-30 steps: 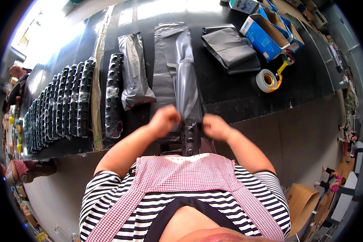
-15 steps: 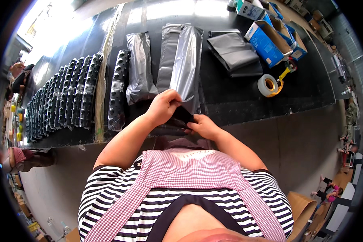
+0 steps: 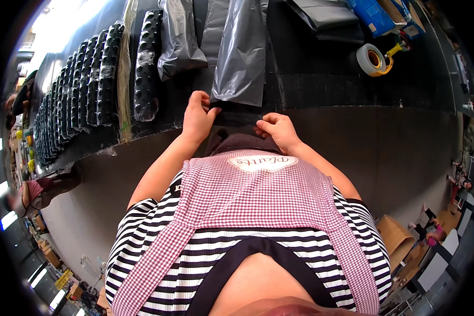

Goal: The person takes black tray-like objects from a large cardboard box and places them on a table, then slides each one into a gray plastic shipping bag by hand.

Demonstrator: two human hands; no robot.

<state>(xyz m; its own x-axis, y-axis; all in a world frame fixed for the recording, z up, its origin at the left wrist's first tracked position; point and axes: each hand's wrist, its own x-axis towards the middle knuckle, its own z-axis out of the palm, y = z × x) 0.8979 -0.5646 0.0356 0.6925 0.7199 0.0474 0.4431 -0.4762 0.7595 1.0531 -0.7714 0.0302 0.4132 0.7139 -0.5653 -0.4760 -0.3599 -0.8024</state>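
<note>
Grey bag (image 3: 240, 55) lies at upper centre, left hand (image 3: 198, 120) now released from it, grip of right hand (image 3: 280, 130) unclear.

Desk (image 3: 326, 90): black top, a pale strip (image 3: 125, 73) running across its left part. At right, a whitish tape roll (image 3: 362, 57) with an orange core lies beside a yellow tape dispenser (image 3: 392, 52). Beyond them, a blue carton (image 3: 373, 20) is cut off by the upper edge of view. Grey floor (image 3: 395, 145) bears a brown container (image 3: 394, 236), apparently cardboard, at lower right. Far right: a person in pink (image 3: 436, 235). Far left: another person (image 3: 36, 190).
</note>
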